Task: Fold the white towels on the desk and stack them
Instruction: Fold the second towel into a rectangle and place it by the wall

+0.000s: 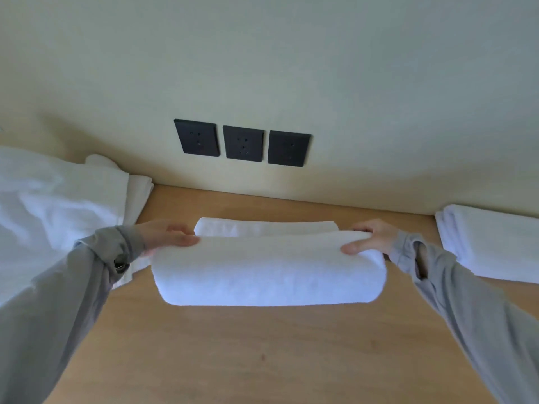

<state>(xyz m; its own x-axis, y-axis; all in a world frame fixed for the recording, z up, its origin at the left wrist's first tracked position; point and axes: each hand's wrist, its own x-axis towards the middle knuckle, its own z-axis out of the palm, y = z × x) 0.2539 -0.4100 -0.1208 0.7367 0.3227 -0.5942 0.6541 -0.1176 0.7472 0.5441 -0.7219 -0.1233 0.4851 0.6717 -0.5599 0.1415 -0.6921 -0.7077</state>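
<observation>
Over the desk (262, 360), your left hand (167, 234) and right hand (369, 237) each pinch an end of the folded towel (268, 269); it may hang just off the wood; loose pile (58, 205) left, folded stack (493, 240) right; wide wood shows near you.

3 black wall sockets (243, 142) side by side, pale cream wall (291, 53)

wall (291, 68): plain pale cream, fills 12 o'clock | sockets (243, 142): three black square plates in a row on the wall, 11–12 o'clock | desk (262, 360): light wood top, 6 o'clock, meets wall | light: soft, even
</observation>
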